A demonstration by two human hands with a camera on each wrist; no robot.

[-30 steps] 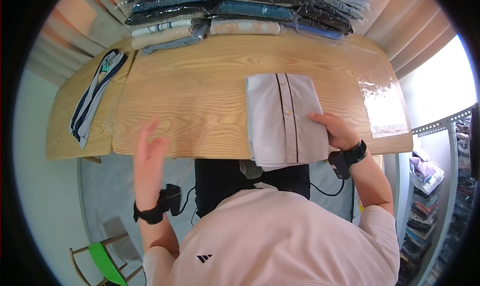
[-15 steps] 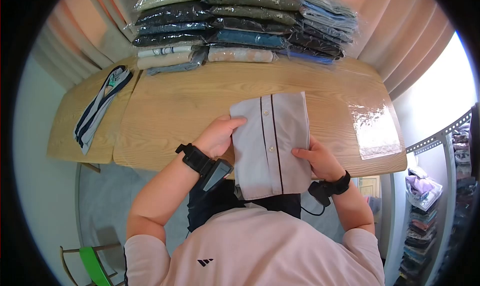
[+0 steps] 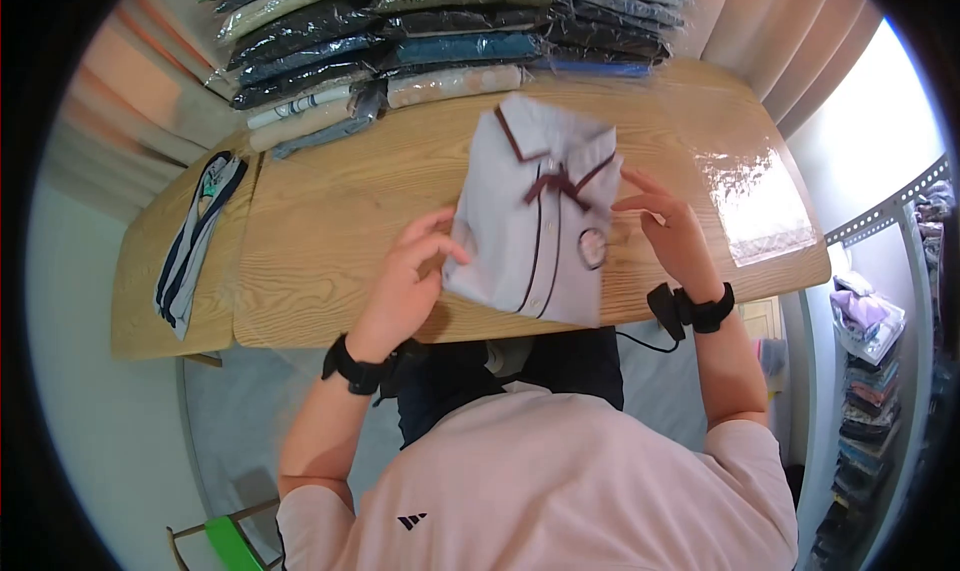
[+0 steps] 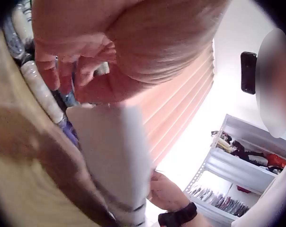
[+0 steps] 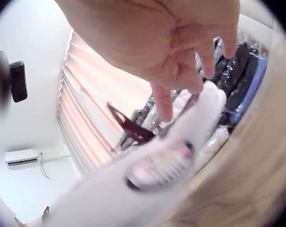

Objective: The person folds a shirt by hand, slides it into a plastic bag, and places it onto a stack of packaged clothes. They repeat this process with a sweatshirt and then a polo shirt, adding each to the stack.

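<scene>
A folded light grey shirt (image 3: 505, 211) with dark-trimmed collar, maroon bow (image 3: 556, 183) and round badge (image 3: 592, 249) lies slightly askew over the front of the table, blurred by motion. By its left edge is my left hand (image 3: 405, 281), fingers loosely bent and one digit overlapping the cloth. In the left wrist view those fingertips sit right above the shirt's edge (image 4: 107, 142). My right hand (image 3: 675, 239) is beside the right edge, fingers spread and relaxed. The right wrist view has its fingers hanging over the badge side of the shirt (image 5: 100, 194).
Plastic-wrapped folded clothes (image 3: 455, 46) are stacked along the back of the wooden table (image 3: 340, 251). A clear plastic bag (image 3: 755, 206) lies at the right, a navy-trimmed garment (image 3: 200, 241) at the left. Shelves of clothes (image 3: 870, 401) stand to the right, a green-backed chair (image 3: 235, 543) lower left.
The left hand came from the left to the shirt, and both hands held it up. Now it has been turned over, collar and bow side up, farther back on the table, with the fingers loosened.
</scene>
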